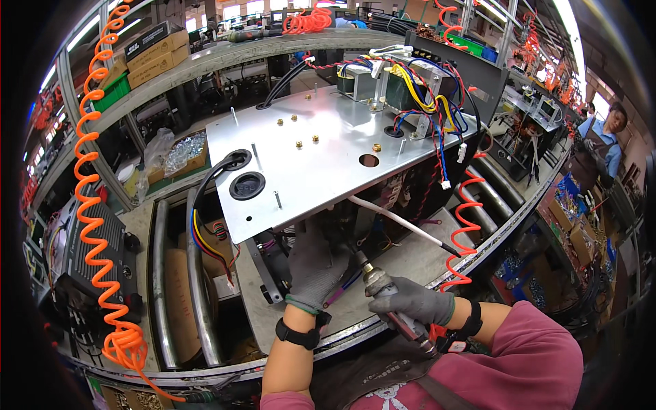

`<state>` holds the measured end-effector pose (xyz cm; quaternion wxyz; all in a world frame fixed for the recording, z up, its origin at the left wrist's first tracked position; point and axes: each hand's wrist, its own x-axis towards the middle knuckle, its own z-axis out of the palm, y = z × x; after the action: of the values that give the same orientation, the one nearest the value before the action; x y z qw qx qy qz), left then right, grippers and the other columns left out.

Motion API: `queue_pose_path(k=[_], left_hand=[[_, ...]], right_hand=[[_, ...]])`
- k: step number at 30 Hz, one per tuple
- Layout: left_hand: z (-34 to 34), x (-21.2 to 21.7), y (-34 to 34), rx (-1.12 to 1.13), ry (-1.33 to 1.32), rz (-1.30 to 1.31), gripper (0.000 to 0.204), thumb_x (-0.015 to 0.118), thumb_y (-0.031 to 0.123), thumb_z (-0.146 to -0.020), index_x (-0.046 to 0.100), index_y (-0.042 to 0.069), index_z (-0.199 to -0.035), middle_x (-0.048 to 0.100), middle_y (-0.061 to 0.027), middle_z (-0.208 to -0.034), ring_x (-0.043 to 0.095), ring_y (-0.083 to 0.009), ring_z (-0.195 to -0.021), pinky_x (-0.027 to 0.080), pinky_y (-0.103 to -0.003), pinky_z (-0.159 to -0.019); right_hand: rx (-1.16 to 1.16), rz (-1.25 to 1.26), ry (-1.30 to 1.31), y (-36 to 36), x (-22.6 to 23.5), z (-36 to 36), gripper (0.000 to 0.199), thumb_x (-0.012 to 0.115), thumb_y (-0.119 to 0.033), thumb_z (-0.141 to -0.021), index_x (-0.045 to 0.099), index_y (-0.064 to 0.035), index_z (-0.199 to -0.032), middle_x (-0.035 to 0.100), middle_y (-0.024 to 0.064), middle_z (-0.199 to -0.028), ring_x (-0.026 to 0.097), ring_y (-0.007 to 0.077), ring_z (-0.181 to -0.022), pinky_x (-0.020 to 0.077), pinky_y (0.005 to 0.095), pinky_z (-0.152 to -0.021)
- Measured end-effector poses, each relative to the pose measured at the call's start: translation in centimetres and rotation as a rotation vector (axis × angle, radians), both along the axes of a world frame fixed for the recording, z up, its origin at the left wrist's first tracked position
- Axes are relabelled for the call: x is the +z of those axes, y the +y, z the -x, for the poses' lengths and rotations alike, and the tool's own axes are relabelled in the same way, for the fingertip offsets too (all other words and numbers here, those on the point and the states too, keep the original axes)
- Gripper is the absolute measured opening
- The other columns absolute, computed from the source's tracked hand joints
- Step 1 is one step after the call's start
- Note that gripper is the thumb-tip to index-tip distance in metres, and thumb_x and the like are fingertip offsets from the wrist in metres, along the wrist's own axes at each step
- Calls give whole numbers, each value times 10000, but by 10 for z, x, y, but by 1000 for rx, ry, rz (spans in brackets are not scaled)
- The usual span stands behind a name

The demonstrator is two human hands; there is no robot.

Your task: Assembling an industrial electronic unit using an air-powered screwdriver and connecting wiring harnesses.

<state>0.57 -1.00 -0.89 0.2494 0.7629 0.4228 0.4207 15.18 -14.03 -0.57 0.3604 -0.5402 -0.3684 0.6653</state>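
Workshop: crowded factory hall with strip lights (572, 34) overhead and metal shelving (225, 63) running behind the work.
Orange hose (125, 350): hangs in coils down the left side and bunches up near the bottom.
Cartons (158, 65): brown boxes on the shelving, just beside a green bin (113, 93).
Counter (254, 304): a grey board, with steel rollers (197, 294) to its left.
Cable (198, 201): black sleeve bending over the plate's left edge, its coloured wires hanging below.
Metal plate (314, 171): silvery, raised above the counter in the middle, fitted with studs, brass-coloured nuts and round black grommets.
Left grip (318, 266): grey-gloved, reaching under the plate's near edge; its fingertips are hidden, so I cannot tell whether it holds anything.
Power tool (374, 279): slanting in front of the plate, nose up toward the left grip.
Right grip (420, 302): grey-gloved, wrapped around the power tool.
Wire bundle (427, 104): yellow, red, blue and black strands at the plate's far right.
Red hose (465, 223): coiled, right of the plate.
Co-worker (601, 140): a person in blue sleeves and a dark apron, far right.
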Motion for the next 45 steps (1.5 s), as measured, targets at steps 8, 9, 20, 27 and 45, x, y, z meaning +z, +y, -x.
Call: queue_pose_path(k=[8,9,20,27,45], left_hand=[[1,-1,2,-41,53,11,618,613,138,-721,396,53,-1293,471,-245,-1236,574,-430,-1038,516,-484,-841],[2,-1,2,-40,51,14,616,612,135,-720,397,53,-1291,470,-245,-1237,572,-432,-1040,515,-485,-841],[-3,2,0,4,20,7,550,586,97,-726,467,55,-1262,562,-216,-1093,602,-394,-984,511,-455,-803],[2,-1,2,-19,39,5,560,613,132,-722,429,59,-1246,485,-229,-1201,591,-429,-987,523,-493,-795],[0,5,-1,-23,8,58,543,614,134,-730,445,53,-1241,505,-242,-1193,578,-432,-1015,508,-495,-837]], right_hand=[[2,25,33,-2,-1,-2,385,707,-218,-826,502,-56,-1109,554,31,-809,543,103,-678,459,254,-612],[-8,38,45,-2,-1,-2,389,739,-249,-813,529,-57,-1079,534,10,-879,516,78,-774,442,238,-704],[0,24,33,-1,0,-3,358,696,-204,-832,498,-52,-1088,556,24,-790,545,98,-668,460,251,-612],[26,18,-24,0,2,-2,348,714,-217,-825,507,-67,-1059,527,-3,-861,509,74,-763,437,235,-694],[17,0,23,1,-4,-3,371,663,-184,-837,480,-37,-1123,585,62,-725,577,134,-595,484,277,-552]])
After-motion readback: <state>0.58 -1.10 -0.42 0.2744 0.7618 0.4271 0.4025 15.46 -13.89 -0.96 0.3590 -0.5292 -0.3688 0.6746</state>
